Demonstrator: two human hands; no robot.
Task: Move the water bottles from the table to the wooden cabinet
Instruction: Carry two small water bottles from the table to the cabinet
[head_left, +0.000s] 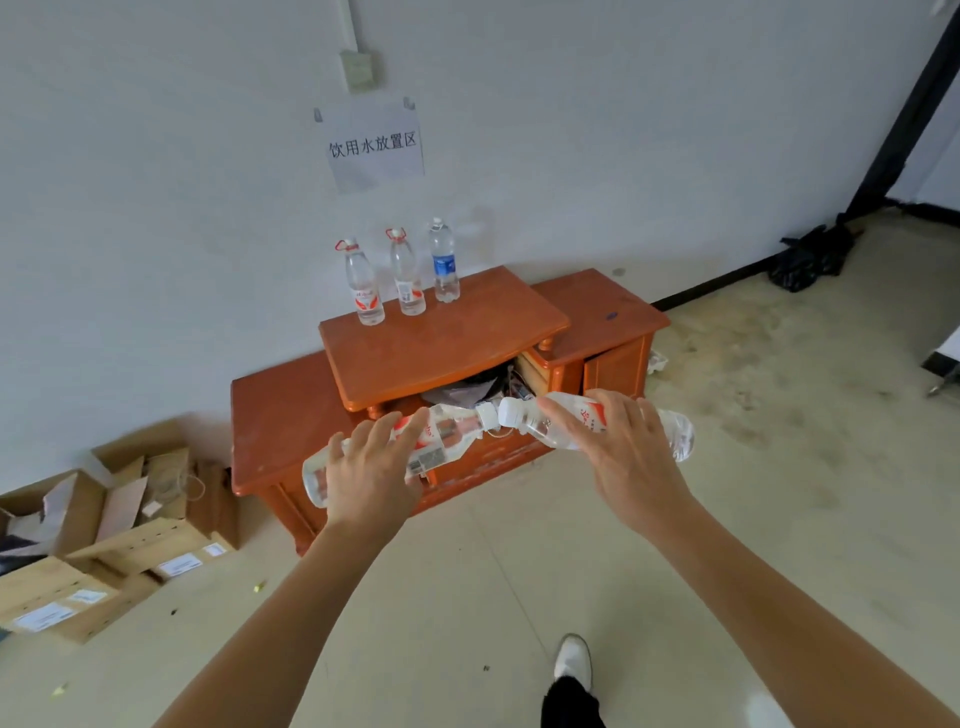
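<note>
So the left hand (371, 462) is wrapped over the top of one bottle (452, 434) and the right hand (618, 447) has the same grip on a second bottle (672, 436). Both hands are clamped on, one bottle each. The bottles lie roughly sideways in the air with their white caps pointing at each other, nearly touching in the middle, and the hands themselves are a bit apart. Both look like clear plastic with red-and-white labels, and I can't tell how full they are. Right behind them is the wooden cabinet (457, 338), low and orange-brown, with three bottles (408, 280) already standing in a row at the back of its raised top, up against the wall under a paper sign (374, 145). There are cardboard boxes (130, 519) on the floor off to the left. The table isn't in view at all. My read is that this is the carry stage, basically at the drop-off point. Next up, I'd guess each bottle gets tipped upright, base down, and set on the bare part of the top in front of or beside that row. The main thing is not clipping the ones standing there, since they look tall and easy to knock over.
</note>
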